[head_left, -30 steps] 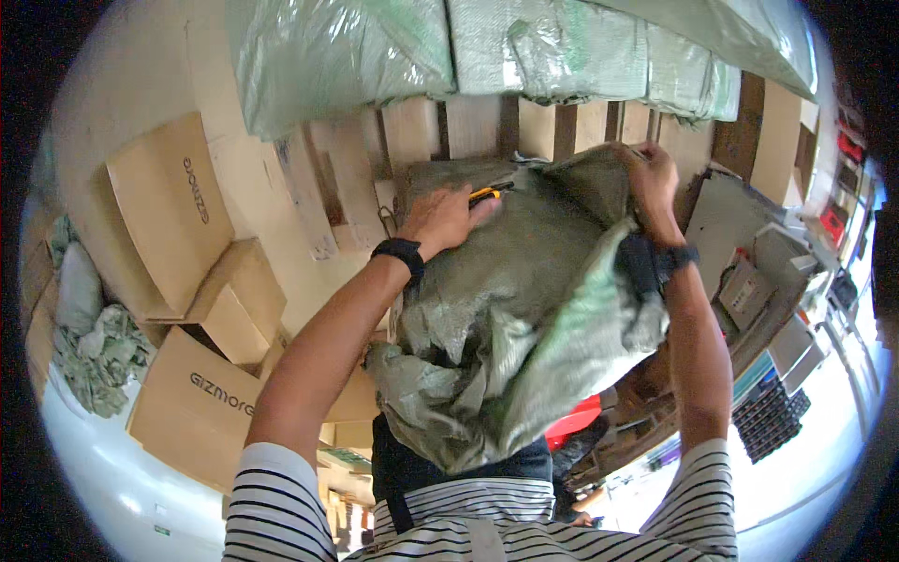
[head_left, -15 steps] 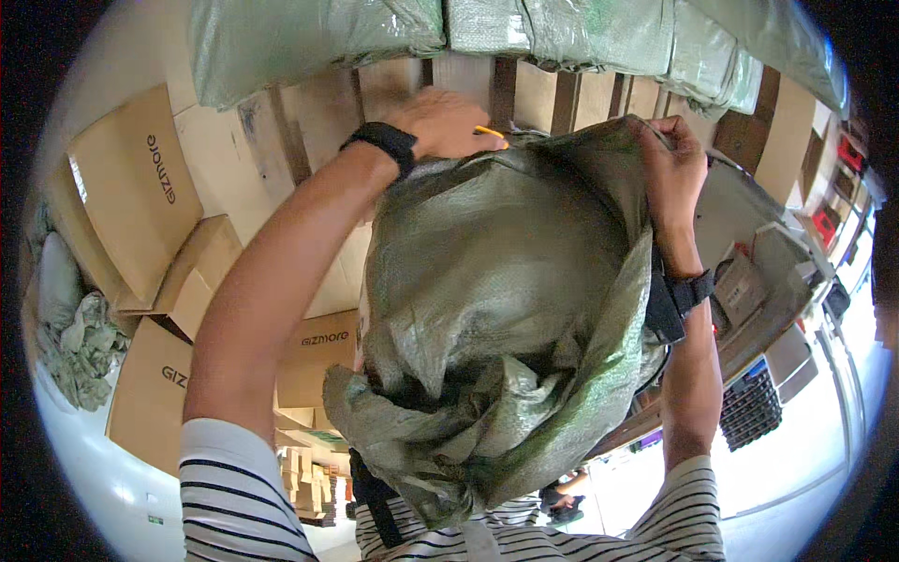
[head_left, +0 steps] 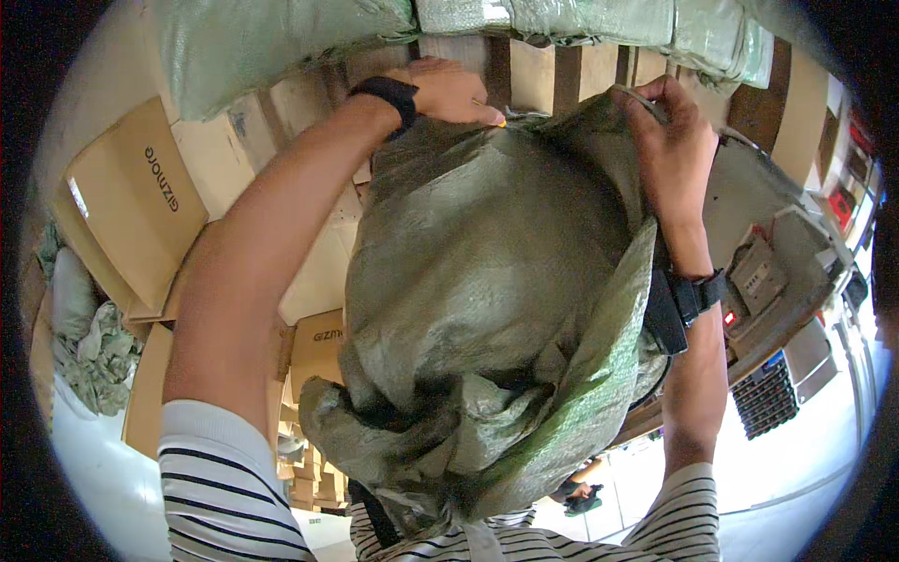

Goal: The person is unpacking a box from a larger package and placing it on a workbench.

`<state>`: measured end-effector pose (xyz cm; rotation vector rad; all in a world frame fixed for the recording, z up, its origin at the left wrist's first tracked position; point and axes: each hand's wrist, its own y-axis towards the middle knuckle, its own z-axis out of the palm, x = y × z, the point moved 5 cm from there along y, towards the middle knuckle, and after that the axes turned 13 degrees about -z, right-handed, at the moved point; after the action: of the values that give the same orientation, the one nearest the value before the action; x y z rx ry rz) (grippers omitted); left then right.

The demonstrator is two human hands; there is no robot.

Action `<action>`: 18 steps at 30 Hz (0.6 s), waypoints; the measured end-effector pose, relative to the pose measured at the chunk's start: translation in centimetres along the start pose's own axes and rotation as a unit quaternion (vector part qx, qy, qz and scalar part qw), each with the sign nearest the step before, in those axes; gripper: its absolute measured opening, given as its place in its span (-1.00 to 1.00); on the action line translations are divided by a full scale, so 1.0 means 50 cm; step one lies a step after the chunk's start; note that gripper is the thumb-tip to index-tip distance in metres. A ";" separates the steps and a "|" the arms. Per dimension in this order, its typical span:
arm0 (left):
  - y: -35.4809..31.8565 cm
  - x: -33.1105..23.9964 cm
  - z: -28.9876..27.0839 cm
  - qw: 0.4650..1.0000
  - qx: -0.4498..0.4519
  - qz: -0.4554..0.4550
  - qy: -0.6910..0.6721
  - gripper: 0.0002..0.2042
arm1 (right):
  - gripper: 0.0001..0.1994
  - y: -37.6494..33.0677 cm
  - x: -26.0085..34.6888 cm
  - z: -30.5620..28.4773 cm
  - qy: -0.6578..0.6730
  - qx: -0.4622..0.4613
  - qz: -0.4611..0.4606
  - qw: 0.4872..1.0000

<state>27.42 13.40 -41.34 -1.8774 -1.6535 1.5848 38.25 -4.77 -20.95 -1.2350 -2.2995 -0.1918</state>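
Observation:
A dull green woven plastic sack point(head_left: 478, 244) hangs bunched in front of me, filling the middle of the view, its lower end crumpled against my striped shirt. At its upper left edge my left hand point(head_left: 451, 92) is closed, with a small yellow thing point(head_left: 503, 123) showing at the thumb tip. Most of that thing is hidden by the fingers, so its kind is unclear. My right hand point(head_left: 672, 155) pinches the sack's upper right edge between thumb and fingers, holding it raised. Both wrists wear black bands.
Wrapped green bales point(head_left: 281, 47) line the far side above wooden slats point(head_left: 532, 77). Cardboard boxes point(head_left: 136, 206) stand at the left, beside crumpled sacks point(head_left: 101, 361). On the right are a grey surface point(head_left: 754, 201) and a black crate point(head_left: 765, 398). Another person point(head_left: 579, 487) is low in the background.
Both hands have moved slightly upward in the view, and the sack's top edge with them. Less of the yellow thing shows at my left hand. The surroundings have shifted a little.

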 end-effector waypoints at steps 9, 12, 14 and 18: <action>-0.009 -0.024 -0.053 0.997 0.027 0.011 -0.069 -0.22 | -0.82 0.005 -0.001 -0.010 -0.012 -0.007 -0.020 1.000; 0.005 -0.018 -0.043 0.998 0.042 0.012 -0.040 -0.20 | -0.84 0.008 0.004 -0.007 0.011 -0.016 -0.031 0.999; 0.011 -0.017 -0.039 0.998 0.047 0.011 -0.040 -0.20 | -0.84 0.008 0.003 -0.006 0.003 -0.014 -0.024 1.000; 0.010 -0.038 -0.044 0.997 0.068 0.019 0.015 -0.26 | -0.84 0.004 0.000 -0.010 -0.007 -0.024 -0.051 0.998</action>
<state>29.77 12.76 -39.70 -1.8652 -1.4664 1.6319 38.60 -4.85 -20.55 -1.1467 -2.3839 -0.2771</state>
